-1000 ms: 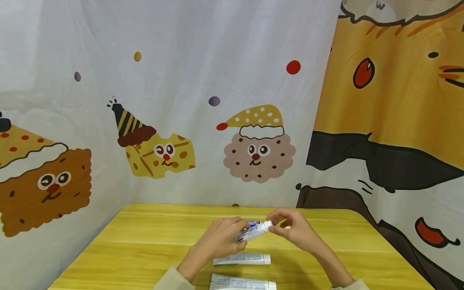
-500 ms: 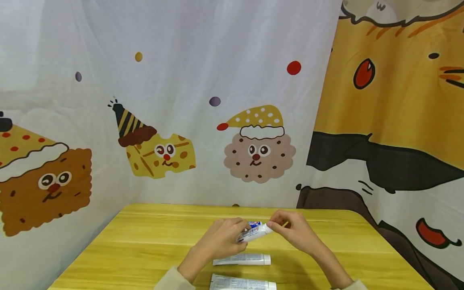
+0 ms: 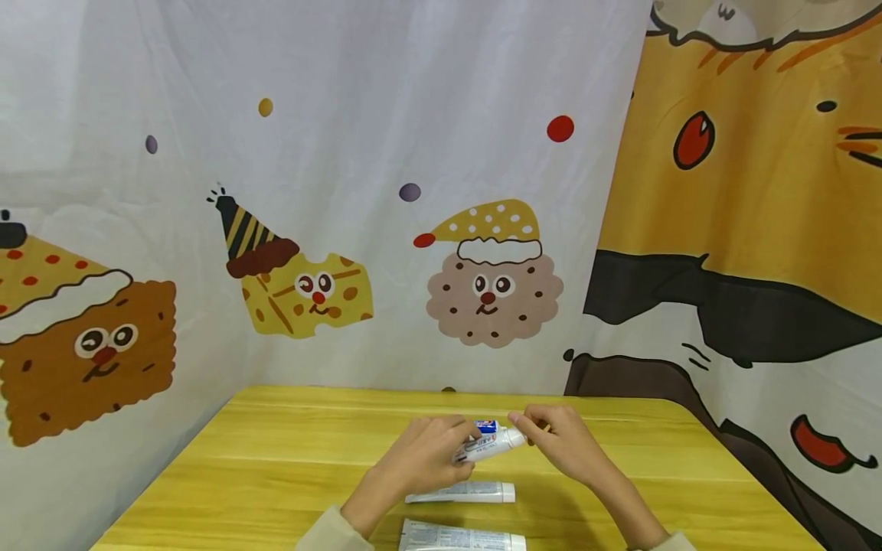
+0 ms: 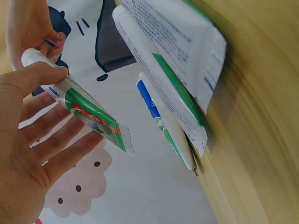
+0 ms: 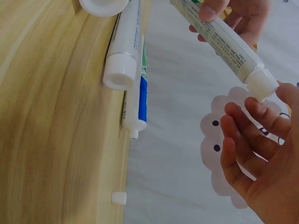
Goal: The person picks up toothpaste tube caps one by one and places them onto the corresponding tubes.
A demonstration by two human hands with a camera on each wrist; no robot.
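Note:
A white, green and red toothpaste tube (image 4: 91, 109) is held in my left hand (image 3: 429, 453), above the table. The thumb presses on its printed side and the fingers support it from beneath. My right hand (image 3: 561, 440) pinches the tube's white cap (image 5: 261, 84) between thumb and index finger, its other fingers loosely bent. Behind the held tube lies a blue and white toothpaste tube (image 5: 142, 100) with a bare narrow nozzle. A loose white cap (image 5: 119, 198) stands on the table beyond that nozzle.
Nearer the body, a capped white tube (image 3: 475, 492) and a larger one (image 3: 462, 536) lie across the yellow wood-grain table (image 3: 276, 474), caps to the right. A cartoon-printed curtain (image 3: 386, 115) hangs behind the table's far edge.
Fingers of my right hand have closed on the cap and turned a little around it. Both hands and the held tube have shifted slightly right.

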